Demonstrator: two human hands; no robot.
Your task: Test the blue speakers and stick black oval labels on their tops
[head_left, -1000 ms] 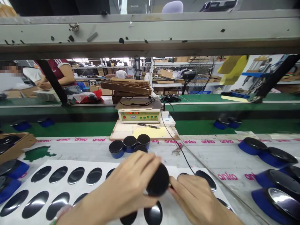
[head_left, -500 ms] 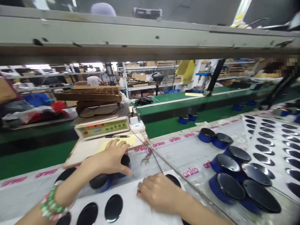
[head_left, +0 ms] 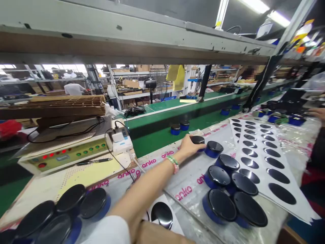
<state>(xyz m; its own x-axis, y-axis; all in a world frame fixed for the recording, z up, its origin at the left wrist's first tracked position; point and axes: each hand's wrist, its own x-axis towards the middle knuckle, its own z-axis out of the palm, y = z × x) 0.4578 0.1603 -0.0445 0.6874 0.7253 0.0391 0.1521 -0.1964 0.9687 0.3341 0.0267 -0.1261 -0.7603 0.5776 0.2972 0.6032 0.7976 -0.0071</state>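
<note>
My left hand (head_left: pixel 189 146), with a beaded bracelet (head_left: pixel 173 163) on its wrist, grips a round blue case with a black top (head_left: pixel 197 139) at the far edge of the bench, fingers and thumb around its side. Close beside it stands another black-topped blue case (head_left: pixel 214 147), with several more (head_left: pixel 220 205) grouped nearer. Under my left forearm, my right hand (head_left: pixel 158 234) is mostly hidden at the bottom edge; its fingers do not show. Near it lies a white sheet with a glossy black oval sticker (head_left: pixel 161 215).
Several black-topped cases (head_left: pixel 93 203) stand at lower left, by a control box with lit lights (head_left: pixel 68 154). Sticker sheets (head_left: pixel 261 149) lie at right. A green conveyor (head_left: pixel 152 125) carries more cases. A shelf beam (head_left: pixel 142 37) crosses above. Another person's hand (head_left: pixel 317 113) shows at far right.
The view has turned right. My left hand has moved from near the left cases to the far right group and closed on a case. My right hand has become mostly hidden.
</note>
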